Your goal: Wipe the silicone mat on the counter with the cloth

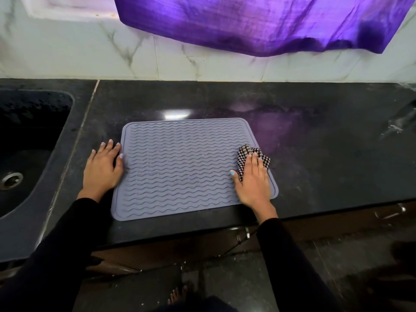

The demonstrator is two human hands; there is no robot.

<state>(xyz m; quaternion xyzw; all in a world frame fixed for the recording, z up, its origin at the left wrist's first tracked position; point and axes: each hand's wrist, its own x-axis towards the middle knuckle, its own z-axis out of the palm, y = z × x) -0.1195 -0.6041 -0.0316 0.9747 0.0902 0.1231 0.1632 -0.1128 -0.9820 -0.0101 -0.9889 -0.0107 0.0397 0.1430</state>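
A grey silicone mat (180, 167) with wavy ridges lies flat on the black counter (315, 143). My right hand (253, 183) presses a crumpled black-and-white checked cloth (247, 154) onto the mat's right edge, with part of the cloth poking out beyond my fingers. Flat on the counter at the mat's left edge lies my left hand (102, 167), fingers spread, with the thumb tip touching the mat.
A dark sink (29, 140) with a metal drain (11, 180) sits to the left. A purple cloth (258, 23) hangs over the marble-tiled wall behind. Cabinet handles (243, 235) show below the counter's front edge, and a bare foot (177, 293) stands on the floor.
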